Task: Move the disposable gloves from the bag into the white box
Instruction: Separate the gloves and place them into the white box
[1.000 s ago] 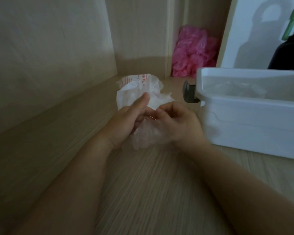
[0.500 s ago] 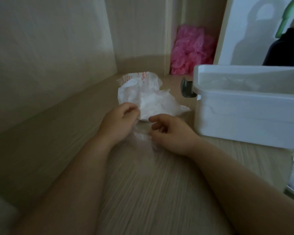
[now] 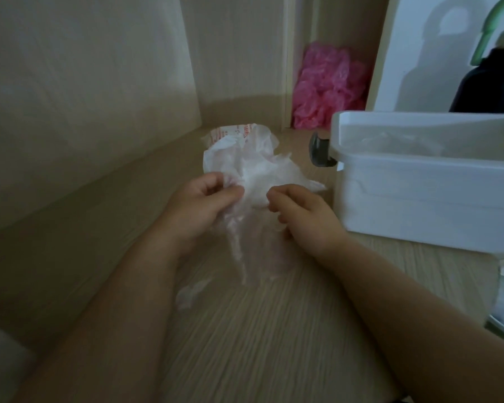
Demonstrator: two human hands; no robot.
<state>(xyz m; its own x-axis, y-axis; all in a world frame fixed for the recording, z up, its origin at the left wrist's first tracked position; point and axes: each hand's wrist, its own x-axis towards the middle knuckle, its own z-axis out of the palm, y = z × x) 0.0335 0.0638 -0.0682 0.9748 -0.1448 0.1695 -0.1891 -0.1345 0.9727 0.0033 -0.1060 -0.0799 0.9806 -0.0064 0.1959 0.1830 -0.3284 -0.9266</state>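
Left of the white box [image 3: 419, 199], our left hand [image 3: 198, 202] and right hand [image 3: 306, 213] each pinch a clear glove [image 3: 245, 237] over the bench [image 3: 259, 330], the bag [image 3: 236, 149] just beyond.

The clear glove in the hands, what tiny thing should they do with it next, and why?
Probably lift it a little to the right, over the rim of the white box. The left hand and right hand pinch the clear glove, already out of the bag, and the box stands open beside them.
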